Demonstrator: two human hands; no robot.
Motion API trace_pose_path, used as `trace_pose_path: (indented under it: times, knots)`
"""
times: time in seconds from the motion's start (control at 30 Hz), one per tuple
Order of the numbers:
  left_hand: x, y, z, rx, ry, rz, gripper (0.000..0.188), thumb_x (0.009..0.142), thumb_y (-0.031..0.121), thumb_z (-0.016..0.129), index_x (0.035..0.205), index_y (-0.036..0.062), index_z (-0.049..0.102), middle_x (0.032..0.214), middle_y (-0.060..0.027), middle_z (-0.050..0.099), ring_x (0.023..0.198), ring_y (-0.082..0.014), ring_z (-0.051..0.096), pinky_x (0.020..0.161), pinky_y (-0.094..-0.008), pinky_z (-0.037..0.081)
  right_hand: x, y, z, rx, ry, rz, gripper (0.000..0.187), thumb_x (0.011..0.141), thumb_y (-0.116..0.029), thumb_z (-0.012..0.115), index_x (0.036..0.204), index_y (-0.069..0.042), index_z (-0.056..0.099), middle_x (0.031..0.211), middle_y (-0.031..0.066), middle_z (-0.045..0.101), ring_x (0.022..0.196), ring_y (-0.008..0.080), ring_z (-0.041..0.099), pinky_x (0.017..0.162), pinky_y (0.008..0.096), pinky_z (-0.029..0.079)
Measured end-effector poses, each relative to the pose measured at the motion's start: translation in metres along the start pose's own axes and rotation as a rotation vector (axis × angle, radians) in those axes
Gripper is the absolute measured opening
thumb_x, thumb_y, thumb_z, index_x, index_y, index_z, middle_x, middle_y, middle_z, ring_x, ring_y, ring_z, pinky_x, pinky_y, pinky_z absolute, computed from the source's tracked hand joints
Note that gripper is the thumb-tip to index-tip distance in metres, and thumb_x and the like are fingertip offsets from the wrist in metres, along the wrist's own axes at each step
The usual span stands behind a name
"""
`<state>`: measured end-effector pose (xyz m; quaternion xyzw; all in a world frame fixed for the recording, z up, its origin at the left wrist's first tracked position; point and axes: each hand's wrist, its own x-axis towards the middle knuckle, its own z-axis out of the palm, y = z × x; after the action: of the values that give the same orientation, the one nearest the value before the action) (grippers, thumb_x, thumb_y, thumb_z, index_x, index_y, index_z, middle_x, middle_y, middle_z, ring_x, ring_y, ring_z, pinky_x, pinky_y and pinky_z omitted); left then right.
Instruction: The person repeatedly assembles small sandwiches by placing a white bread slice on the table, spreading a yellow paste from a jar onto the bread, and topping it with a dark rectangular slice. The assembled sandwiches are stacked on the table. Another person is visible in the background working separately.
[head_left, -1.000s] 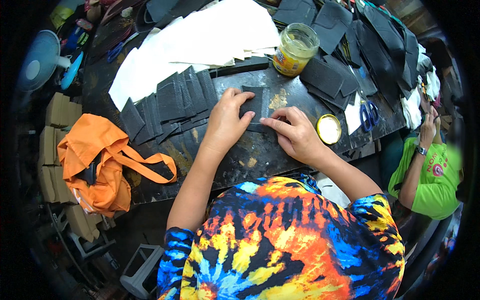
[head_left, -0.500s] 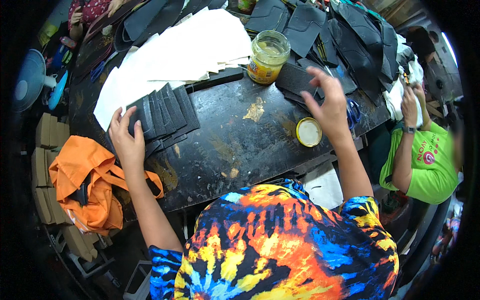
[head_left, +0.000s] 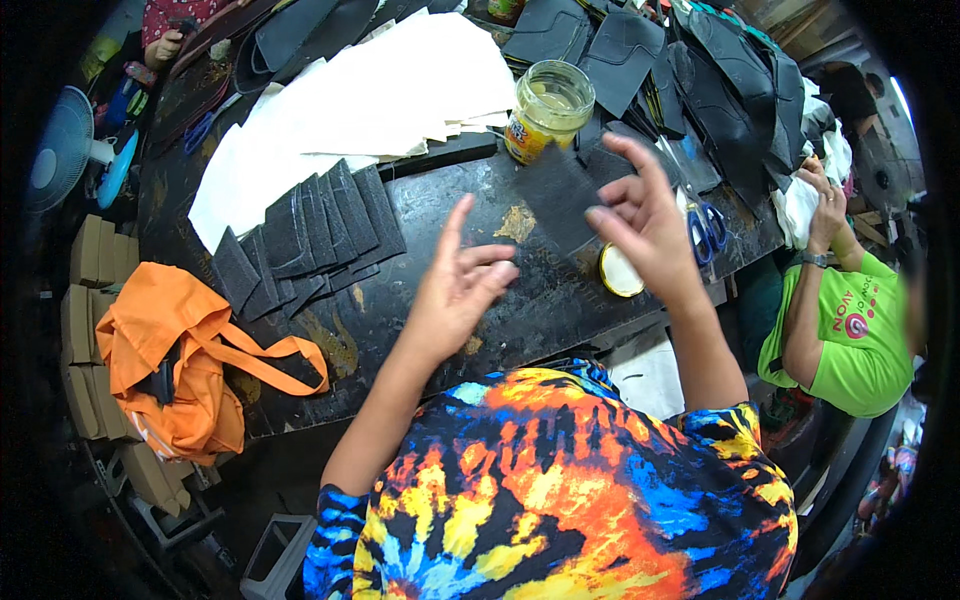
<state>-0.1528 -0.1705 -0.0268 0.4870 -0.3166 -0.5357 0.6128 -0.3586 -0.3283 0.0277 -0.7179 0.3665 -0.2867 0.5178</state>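
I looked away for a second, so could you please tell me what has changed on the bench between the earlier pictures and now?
The right hand, which half a second ago reached to the dark pieces at the far right, has come back holding a dark rectangular fabric piece above the bench. The left hand has left the fanned stack of dark pieces and hangs open, empty, mid-bench. The glass jar, round yellow lid and orange bag stayed put.

The right hand point(head_left: 645, 225) holds a dark flat piece point(head_left: 558, 195) by its edge above the black worktable point(head_left: 520, 300), just in front of a glass jar point(head_left: 547, 110) and above a round yellow lid point(head_left: 620, 272). The left hand point(head_left: 455, 290) hovers empty, fingers spread, beside a fanned row of dark pieces point(head_left: 310, 235) and white sheets point(head_left: 370, 105). An orange bag point(head_left: 180, 360) lies at the table's left end, and blue scissors point(head_left: 708, 228) lie to the right.
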Motion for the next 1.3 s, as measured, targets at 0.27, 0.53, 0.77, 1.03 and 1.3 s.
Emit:
trace_pose_path:
  times: [0.27, 0.53, 0.77, 1.03, 1.3]
  knots:
    - [0.017, 0.022, -0.045, 0.775, -0.005, 0.092, 0.032, 0.097, 0.002, 0.068, 0.129, 0.0036, 0.068, 0.104, -0.0089, 0.069, 0.083, -0.0158, 0.067, 0.075, -0.0309, 0.054, 0.059, -0.040, -0.008, -0.793, 0.178, -0.747, 0.064, 0.075, -0.050, 0.093, 0.123, -0.011, 0.077, 0.122, 0.0142, 0.067, 0.111, 0.0321, 0.064, 0.094, 0.0426, 0.053]
    - [0.016, 0.013, -0.041, 1.078, 0.135, 0.263, 0.041, 0.088, 0.003, 0.077, 0.128, 0.0049, 0.070, 0.118, -0.0184, 0.064, 0.112, -0.0401, 0.065, 0.097, -0.0462, 0.052, 0.144, -0.042, -0.006, -1.340, -0.275, -0.566, 0.081, 0.068, -0.084, 0.080, 0.089, -0.006, 0.086, 0.130, 0.0162, 0.070, 0.129, 0.0333, 0.061, 0.104, 0.0516, 0.049]
    - [0.017, 0.015, -0.045, 1.103, 0.104, 0.235, 0.044, 0.090, 0.005, 0.076, 0.132, 0.0027, 0.068, 0.123, -0.0192, 0.063, 0.113, -0.0407, 0.065, 0.099, -0.0463, 0.053, 0.098, -0.065, -0.022, -0.907, 0.343, -1.001, 0.035, 0.084, -0.042, 0.089, 0.087, -0.008, 0.079, 0.108, 0.0092, 0.070, 0.110, 0.0305, 0.065, 0.094, 0.0448, 0.050]
    - [0.020, 0.018, -0.045, 1.094, 0.087, 0.187, 0.045, 0.089, 0.008, 0.077, 0.133, 0.0031, 0.069, 0.124, -0.0199, 0.062, 0.117, -0.0393, 0.064, 0.103, -0.0426, 0.051, 0.023, -0.023, 0.032, -0.289, -0.538, -0.162, 0.024, 0.095, -0.013, 0.072, 0.117, -0.002, 0.077, 0.100, 0.0135, 0.065, 0.100, 0.0311, 0.066, 0.087, 0.0400, 0.053]
    - [0.019, 0.017, -0.044, 1.115, 0.104, 0.224, 0.043, 0.089, 0.006, 0.077, 0.131, 0.0018, 0.069, 0.123, -0.0196, 0.062, 0.114, -0.0408, 0.066, 0.100, -0.0460, 0.054, 0.038, 0.048, 0.083, -0.491, -0.284, -0.474, 0.040, 0.085, 0.005, 0.066, 0.121, -0.005, 0.077, 0.107, 0.0161, 0.065, 0.106, 0.0369, 0.064, 0.094, 0.0461, 0.052]
